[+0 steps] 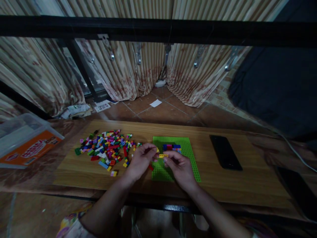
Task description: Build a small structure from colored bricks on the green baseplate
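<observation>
My left hand (143,160) pinches a small yellow brick (157,150) between thumb and fingertips. Close beside it, my right hand (180,165) grips a longer yellow brick (163,156) by its right end. Both hands are raised over a green baseplate (189,155). On the plate's far part sits a cluster of joined blue, red and pink bricks (172,146), partly covered by my right hand. A red brick (151,167) lies by the plate's left edge, near my left wrist.
A spread of loose mixed-colour bricks (106,148) covers the left of the wooden board (223,188). A black phone (225,152) lies on the right, with another dark flat object (297,188) beyond it. A clear plastic box (29,138) with an orange label stands far left.
</observation>
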A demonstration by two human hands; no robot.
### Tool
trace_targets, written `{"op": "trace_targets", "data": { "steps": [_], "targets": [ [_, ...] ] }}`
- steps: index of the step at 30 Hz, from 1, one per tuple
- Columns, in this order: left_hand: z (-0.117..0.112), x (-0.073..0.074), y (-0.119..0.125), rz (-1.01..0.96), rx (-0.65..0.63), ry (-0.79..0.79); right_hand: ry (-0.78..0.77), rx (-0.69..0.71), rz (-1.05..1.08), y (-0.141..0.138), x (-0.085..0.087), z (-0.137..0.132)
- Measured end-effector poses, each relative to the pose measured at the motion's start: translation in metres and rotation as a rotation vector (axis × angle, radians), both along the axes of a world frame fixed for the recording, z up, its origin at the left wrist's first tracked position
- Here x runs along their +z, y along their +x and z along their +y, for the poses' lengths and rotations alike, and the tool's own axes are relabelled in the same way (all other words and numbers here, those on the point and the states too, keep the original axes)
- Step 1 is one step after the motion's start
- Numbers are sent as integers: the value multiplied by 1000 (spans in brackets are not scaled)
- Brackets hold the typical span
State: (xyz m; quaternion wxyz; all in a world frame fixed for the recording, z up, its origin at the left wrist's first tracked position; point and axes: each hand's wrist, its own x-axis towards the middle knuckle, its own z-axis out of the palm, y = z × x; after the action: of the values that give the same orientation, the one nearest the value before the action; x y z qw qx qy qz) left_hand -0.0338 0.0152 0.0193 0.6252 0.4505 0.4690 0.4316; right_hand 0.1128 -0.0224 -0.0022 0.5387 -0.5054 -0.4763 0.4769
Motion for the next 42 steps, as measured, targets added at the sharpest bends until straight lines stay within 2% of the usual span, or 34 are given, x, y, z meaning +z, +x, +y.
{"op": "trace_targets", "data": {
  "steps": [3,7,11,14,17,21,26,30,35,42],
  "targets": [
    [1,4,-2,-148,88,-150,-20,-8,29,4,1,-1],
    [0,4,-6,-294,37,-292,-96,-31,133,18,5,-1],
    [1,2,-4,-326,-9,-387,-158,-125,304,50,15,6],
    [1,1,0,-254,-9,-341,-121,-207,257,72,18,14],
    [0,-4,4,-148,-23,-266,-76,-276,10,82,14,20],
    [1,-11,12,0,-117,-163,-19,-206,-361,81,4,19],
    [1,-17,18,232,-236,-2,10,-129,-728,78,4,16],
    [1,-22,18,352,-288,86,60,-109,-751,77,5,16],
    [0,-25,16,379,-309,115,145,-86,-704,76,3,19],
    [-1,-24,14,385,-300,148,73,-81,-619,75,-3,23]
  ]
}}
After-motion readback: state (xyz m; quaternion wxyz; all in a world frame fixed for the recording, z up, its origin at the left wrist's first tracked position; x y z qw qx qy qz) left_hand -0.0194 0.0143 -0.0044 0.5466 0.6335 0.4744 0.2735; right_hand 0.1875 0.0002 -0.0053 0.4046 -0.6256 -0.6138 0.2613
